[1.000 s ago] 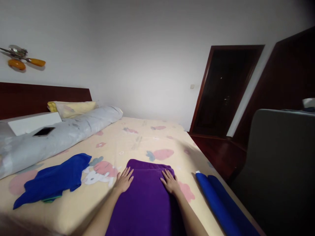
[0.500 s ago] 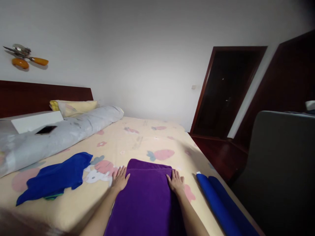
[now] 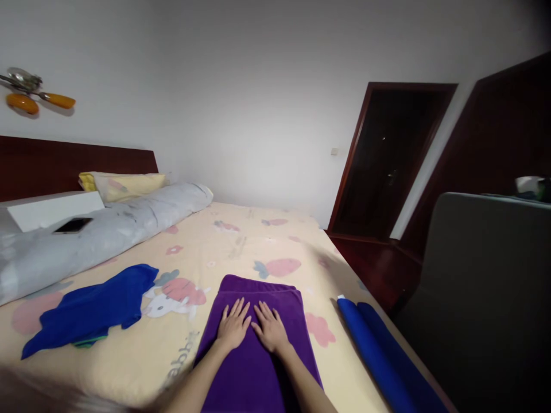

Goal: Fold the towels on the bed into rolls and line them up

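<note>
A folded purple towel (image 3: 253, 373) lies flat on the bed in front of me, its far edges slightly out of line so a lower layer shows. Resting on its upper part, my left hand (image 3: 233, 326) is palm down with the fingers spread. Close beside it, my right hand (image 3: 270, 327) also lies flat on the towel, fingers stretched out and apart. Neither hand grips anything. The towel's near end runs out of view at the bottom.
A crumpled blue cloth (image 3: 92, 307) lies to the left. Folded blue fabric (image 3: 379, 350) lies along the bed's right edge. A grey bolster (image 3: 129, 229) carries a phone (image 3: 74, 225) beside a white box (image 3: 55, 207). A dark chair back (image 3: 486, 298) stands at right.
Both hands have moved inward from the towel's side edges onto its middle and now lie close together. The view has shifted slightly; the towel remains folded.
</note>
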`<state>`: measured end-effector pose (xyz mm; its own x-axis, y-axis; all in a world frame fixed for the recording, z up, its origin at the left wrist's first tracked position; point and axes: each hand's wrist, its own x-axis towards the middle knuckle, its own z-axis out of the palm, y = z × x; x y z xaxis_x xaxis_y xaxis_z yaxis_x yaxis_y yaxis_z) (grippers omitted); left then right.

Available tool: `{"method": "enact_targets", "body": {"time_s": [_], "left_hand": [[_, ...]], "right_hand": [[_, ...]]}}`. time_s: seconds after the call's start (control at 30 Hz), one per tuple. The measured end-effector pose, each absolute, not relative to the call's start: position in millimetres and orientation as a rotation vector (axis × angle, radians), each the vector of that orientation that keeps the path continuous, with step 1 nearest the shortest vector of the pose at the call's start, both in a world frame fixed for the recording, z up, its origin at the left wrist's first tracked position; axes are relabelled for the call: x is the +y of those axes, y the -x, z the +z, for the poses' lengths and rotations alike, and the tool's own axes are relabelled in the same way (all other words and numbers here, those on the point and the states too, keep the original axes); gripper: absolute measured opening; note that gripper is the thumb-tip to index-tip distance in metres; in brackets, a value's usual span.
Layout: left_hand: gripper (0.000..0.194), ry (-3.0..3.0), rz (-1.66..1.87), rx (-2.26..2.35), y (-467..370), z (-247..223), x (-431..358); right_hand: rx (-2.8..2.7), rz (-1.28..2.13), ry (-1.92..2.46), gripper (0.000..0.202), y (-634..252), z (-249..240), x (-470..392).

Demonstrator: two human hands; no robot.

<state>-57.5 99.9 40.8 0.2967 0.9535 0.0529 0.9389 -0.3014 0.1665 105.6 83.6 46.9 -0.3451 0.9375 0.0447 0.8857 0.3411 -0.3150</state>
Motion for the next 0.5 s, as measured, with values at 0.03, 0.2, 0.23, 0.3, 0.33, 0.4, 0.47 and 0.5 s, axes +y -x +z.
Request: {"method": "enact_targets", "body": {"time_s": [0.03,0.2,0.23,0.3,0.33,0.4,0.47,0.5], "left_hand": [[0.056,-2.437,0.213,1.824,67.3,40.2,99.9],[0.056,-2.384,0.216,1.981,119.0,36.2,97.5],[0.057,-2.361,0.207,2.016,126.8,35.7,96.6],[0.057,-2.327,0.195,2.093,138.3,35.6,93.4],[0.056,-2.324,0.199,2.132,141.8,35.9,90.4],[0.055,-2.343,0.243,2.196,142.8,36.8,80.3],[0.055,-2.395,0.326,2.181,135.0,36.7,63.1],[0.055,-2.441,0.376,2.121,128.1,35.7,52.1]], "right_hand": [[-2.341,0.326,1.714,0.062,-114.6,45.6,82.3],[-2.131,0.248,2.019,0.067,-172.7,35.2,70.9],[-2.092,0.249,2.079,0.068,-183.4,33.6,68.2],[-2.038,0.245,2.181,0.069,-201.0,32.1,62.4],[-2.017,0.226,2.224,0.070,-206.9,32.3,59.0],[-1.981,0.138,2.276,0.072,-211.1,34.3,49.5],[-1.977,0.057,2.224,0.073,-203.1,37.2,34.8],[-2.002,0.051,2.148,0.073,-194.8,38.5,25.5]]}}
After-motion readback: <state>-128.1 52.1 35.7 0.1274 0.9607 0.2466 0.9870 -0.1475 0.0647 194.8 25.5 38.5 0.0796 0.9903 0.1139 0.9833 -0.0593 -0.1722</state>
